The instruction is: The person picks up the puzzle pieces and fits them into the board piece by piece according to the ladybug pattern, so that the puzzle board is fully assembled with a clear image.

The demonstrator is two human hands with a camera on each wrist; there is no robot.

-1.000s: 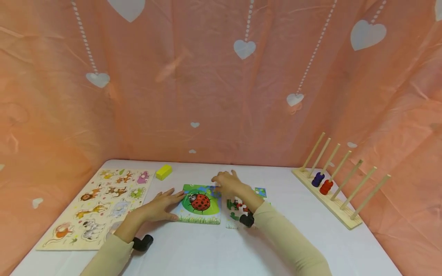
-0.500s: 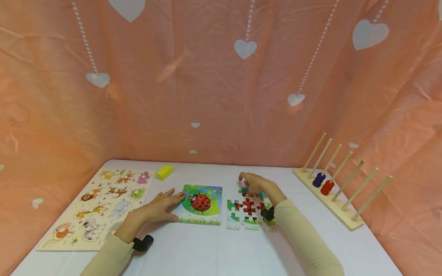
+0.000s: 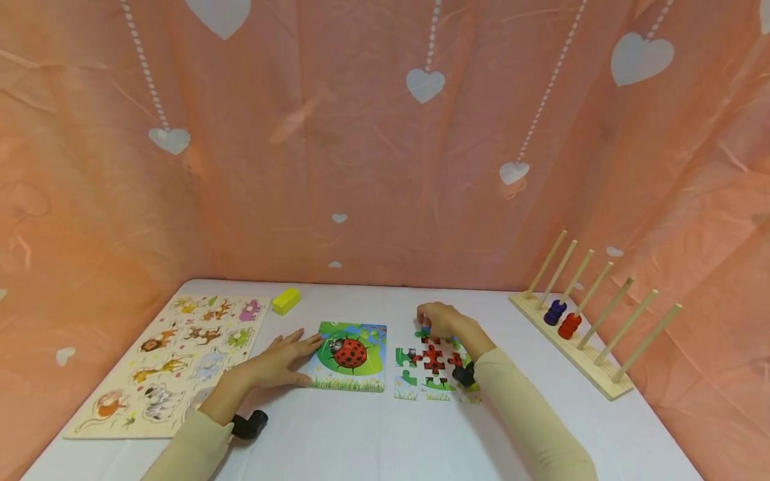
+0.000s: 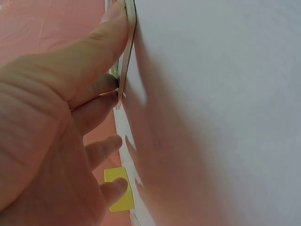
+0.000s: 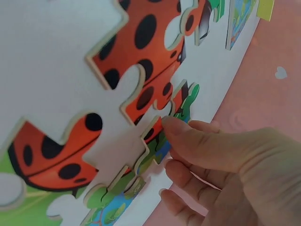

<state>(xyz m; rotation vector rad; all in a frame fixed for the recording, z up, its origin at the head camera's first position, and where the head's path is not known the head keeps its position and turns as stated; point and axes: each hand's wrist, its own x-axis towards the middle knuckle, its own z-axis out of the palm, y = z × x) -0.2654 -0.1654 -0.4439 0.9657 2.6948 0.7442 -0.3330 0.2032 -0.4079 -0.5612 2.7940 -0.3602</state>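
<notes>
A square ladybug picture board lies flat in the middle of the table in the head view. My left hand rests at its left edge, fingers spread, thumb and fingertips touching the board. To the right, separated ladybug jigsaw pieces lie in loose rows around a red spotted middle piece. Over the back row, my right hand pinches a red, green and blue puzzle piece by its edge. Its thumb is on the piece in the right wrist view; the piece's far side is hidden by the fingers.
A wooden animal peg puzzle lies on the left. Behind the picture board is a yellow block. On the right stands a wooden rack of upright pegs with purple and red beads. A pink curtain hangs behind.
My right hand has moved right, from the board's back right corner to the back row of pieces, where its fingers have drawn in on one piece. The left hand stays put.
</notes>
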